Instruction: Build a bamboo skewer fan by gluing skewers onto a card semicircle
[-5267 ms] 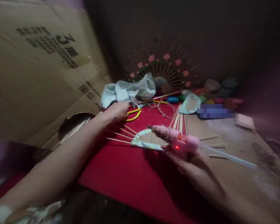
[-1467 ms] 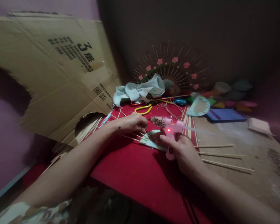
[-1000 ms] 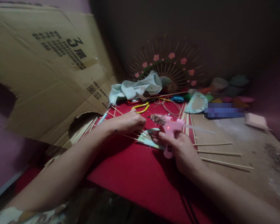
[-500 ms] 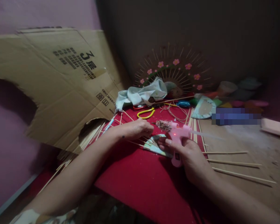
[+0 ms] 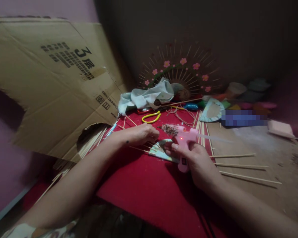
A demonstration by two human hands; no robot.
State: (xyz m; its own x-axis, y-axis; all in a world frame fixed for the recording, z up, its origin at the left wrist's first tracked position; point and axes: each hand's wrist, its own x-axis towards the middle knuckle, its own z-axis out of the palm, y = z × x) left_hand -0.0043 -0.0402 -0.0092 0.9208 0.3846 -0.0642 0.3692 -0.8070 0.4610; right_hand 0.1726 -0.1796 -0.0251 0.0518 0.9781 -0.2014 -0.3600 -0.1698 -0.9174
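A pink hot glue gun (image 5: 185,137) is in my right hand (image 5: 198,157), its red light lit and its dark, crusted nozzle pointing left. A translucent glue stick (image 5: 208,137) juts from its back end. My left hand (image 5: 146,132) is closed just left of the nozzle, fingers curled down; whatever it pinches is hidden. Below both hands lies a pale patterned half-round piece (image 5: 161,152), with thin wooden sticks (image 5: 142,149) reaching out from its left side. My right fingers partly cover this piece.
A large cardboard sheet (image 5: 57,89) leans at the left. Yellow-handled scissors (image 5: 151,117), a crumpled cloth (image 5: 146,96) and looped string (image 5: 185,116) lie behind my hands on the red surface (image 5: 139,191). Behind stands a flowered stick fan (image 5: 181,71). Loose sticks (image 5: 250,178) lie right.
The whole view has shifted, so everything appears slightly further left and higher. My right hand still grips the glue gun, and my left hand stays closed close to its nozzle.
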